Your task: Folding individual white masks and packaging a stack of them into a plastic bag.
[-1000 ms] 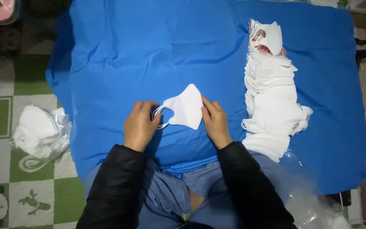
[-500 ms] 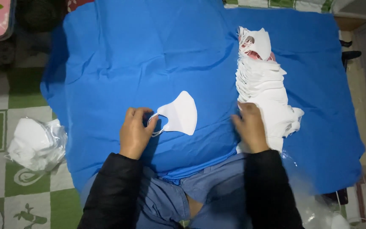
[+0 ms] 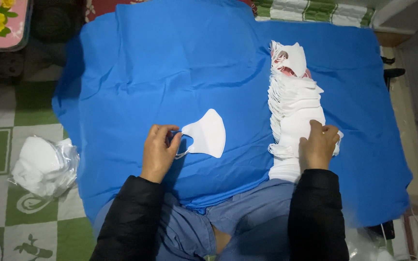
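A single white face mask (image 3: 208, 133) lies flat on the blue cloth (image 3: 170, 72) in front of me. My left hand (image 3: 159, 151) pinches its ear loop at the mask's left edge. My right hand (image 3: 319, 145) rests on the near end of a long overlapping row of white masks (image 3: 293, 101) at the right side of the cloth, fingers pressed onto the top ones. Both arms wear black sleeves.
A clear plastic bag of white masks (image 3: 44, 166) sits on the green and white checked floor mat at the left. A pink flowered object (image 3: 1, 21) lies at the top left. Crumpled clear plastic (image 3: 368, 244) is by my right knee.
My right hand let go of the single mask and moved right onto the row of masks. The left hand stayed at the mask's ear loop.
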